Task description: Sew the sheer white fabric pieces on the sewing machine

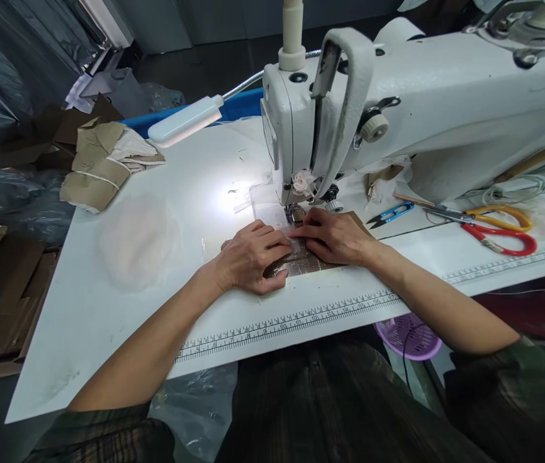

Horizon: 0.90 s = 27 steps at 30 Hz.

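Observation:
A piece of brown fabric (304,262) with a sheer, shiny surface lies under both hands at the sewing machine's presser foot (295,214). My left hand (256,256) rests on the fabric's left part, fingers bent over it and thumb apart at the near edge. From the right, my right hand (334,238) pinches the fabric close in front of the foot, its index finger reaching toward the left fingertips. Part of the fabric shows to the right, beyond the right hand. The fingers hide much of the rest. Above them stands the white sewing machine (421,77).
Blue thread snips (391,214) and scissors with red and orange handles (499,230) lie at right. A printed ruler (282,326) runs along the table's front edge. At left are a whitish round patch (137,241) and a tied brown bundle (103,164). A lamp (186,121) hangs over the table.

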### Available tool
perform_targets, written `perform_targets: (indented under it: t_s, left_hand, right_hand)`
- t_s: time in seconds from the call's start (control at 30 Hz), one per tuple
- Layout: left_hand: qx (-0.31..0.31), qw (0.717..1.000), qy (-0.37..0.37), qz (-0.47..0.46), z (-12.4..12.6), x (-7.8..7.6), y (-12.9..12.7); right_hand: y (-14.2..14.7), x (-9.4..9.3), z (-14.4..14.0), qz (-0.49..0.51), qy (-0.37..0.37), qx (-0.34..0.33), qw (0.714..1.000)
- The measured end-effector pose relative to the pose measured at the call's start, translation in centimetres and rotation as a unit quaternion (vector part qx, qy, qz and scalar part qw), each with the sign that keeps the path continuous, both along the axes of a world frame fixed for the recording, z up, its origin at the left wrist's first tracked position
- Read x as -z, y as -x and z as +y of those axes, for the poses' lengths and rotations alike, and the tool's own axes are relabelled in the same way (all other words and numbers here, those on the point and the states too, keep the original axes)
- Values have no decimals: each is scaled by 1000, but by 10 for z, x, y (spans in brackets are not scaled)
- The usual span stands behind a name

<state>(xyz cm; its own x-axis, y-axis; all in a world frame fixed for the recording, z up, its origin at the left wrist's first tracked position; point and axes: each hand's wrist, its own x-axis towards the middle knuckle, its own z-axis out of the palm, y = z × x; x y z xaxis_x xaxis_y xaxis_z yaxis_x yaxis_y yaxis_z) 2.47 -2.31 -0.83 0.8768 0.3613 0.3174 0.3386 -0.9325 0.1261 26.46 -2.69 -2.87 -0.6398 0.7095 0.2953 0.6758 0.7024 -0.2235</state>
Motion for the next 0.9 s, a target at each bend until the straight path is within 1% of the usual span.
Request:
perform_targets:
  t_s: [0.23, 0.3, 0.47, 0.6, 0.77, 0.9]
  left_hand:
    - [-23, 1000, -5, 19, 4, 1, 0]
    - [-27, 999, -17, 19, 5, 2, -1]
    - [-40, 997, -54, 28, 4, 5, -2]
    - [-44, 997, -54, 31, 3, 5, -3]
    - [-63, 997, -43, 28, 4, 4, -4]
    - [-73, 996, -38, 32, 4, 4, -4]
  right_hand:
    - [7, -4, -2, -65, 18, 60, 996]
    - [6, -3, -3, -57, 19, 48, 997]
    - [0, -2, -6, -18, 8, -14, 1000]
    - [0, -4, -6, -29, 3, -13, 999]
    - [1, -4, -6, -33, -8, -3, 999]
    - [1, -3, -6, -17, -16, -20, 1000]
